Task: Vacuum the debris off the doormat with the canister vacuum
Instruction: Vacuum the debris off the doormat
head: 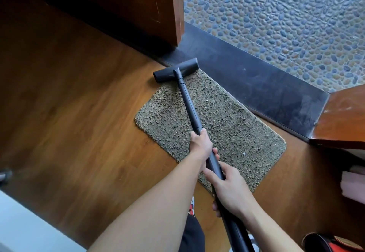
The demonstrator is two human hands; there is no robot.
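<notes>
A shaggy tan doormat (227,125) lies on the wooden floor by the doorway. The black vacuum wand (189,101) slants across it, and its black floor nozzle (175,70) sits at the mat's far left corner, half on the floor. My left hand (200,145) grips the wand higher up, near a joint in the tube. My right hand (229,188) grips the wand lower down, closer to me. A small white speck (244,153) lies on the mat near its right edge. The canister is not in view.
A dark stone threshold (256,82) runs behind the mat, with pebble paving (286,19) beyond. An open wooden door (138,11) stands at the left, another wooden edge (343,117) at the right. Wooden floor (79,113) spreads left.
</notes>
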